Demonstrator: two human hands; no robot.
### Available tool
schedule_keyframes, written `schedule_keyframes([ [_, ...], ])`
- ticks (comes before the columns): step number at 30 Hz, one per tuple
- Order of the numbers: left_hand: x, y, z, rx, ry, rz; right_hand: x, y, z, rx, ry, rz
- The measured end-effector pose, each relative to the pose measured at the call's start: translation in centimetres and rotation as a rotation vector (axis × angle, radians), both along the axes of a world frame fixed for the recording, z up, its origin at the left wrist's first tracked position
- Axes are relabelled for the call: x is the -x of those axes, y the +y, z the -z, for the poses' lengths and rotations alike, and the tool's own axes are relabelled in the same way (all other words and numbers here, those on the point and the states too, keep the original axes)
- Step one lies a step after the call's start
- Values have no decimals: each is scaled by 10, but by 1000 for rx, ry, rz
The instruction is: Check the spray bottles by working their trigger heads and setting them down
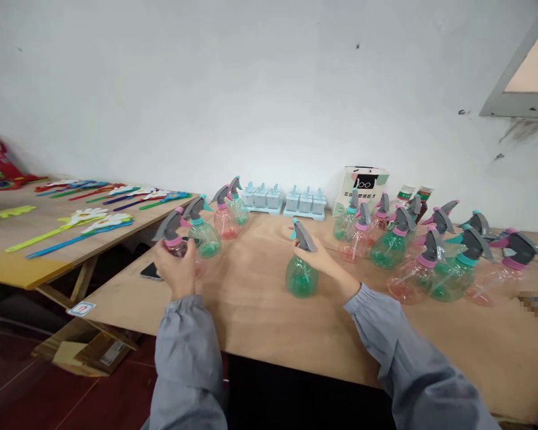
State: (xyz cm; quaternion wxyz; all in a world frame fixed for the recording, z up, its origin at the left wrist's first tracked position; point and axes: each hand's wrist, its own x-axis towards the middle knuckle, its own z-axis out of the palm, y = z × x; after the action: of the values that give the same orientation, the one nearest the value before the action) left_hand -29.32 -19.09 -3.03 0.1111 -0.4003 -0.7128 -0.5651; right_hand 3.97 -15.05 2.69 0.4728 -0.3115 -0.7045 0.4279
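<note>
Outstretched, the left grip (177, 264) clasps a pink-collared sprayer (172, 225), and the right grip (316, 254), angled inward, a green sprayer (302, 280).

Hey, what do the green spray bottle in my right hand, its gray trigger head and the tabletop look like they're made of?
Green spray bottle: probably smooth tinted plastic; it's see-through, though glass isn't excluded. Gray trigger head: likely molded plastic, smooth-looking, opaque, evenly colored. Tabletop: apparently plywood, mostly matte, by its tan, uneven tone; laminate is possible.

The spray bottles (302, 282) look smooth, glossy plastic; the sleeves (187, 352), matt cloth; the table (269, 322), smooth wood.
</note>
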Motion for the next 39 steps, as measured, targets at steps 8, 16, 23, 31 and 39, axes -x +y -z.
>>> schedule_keyframes([
  [8, -83, 13, 8, 96, 209, 315, -7, 4, -12, 236, 216, -5],
  [16, -94, 13, 15, 160, 266, 646, -3, -16, -33, 331, 363, -254],
  [23, -93, 15, 13, 158, 247, 635, -3, -20, -32, 338, 440, -139],
  [31, -91, 14, 13, 154, 266, 620, -2, -11, -26, 327, 401, -172],
  [39, -89, 15, 14, 196, 302, 589, -3, -5, -21, 313, 342, -172],
])
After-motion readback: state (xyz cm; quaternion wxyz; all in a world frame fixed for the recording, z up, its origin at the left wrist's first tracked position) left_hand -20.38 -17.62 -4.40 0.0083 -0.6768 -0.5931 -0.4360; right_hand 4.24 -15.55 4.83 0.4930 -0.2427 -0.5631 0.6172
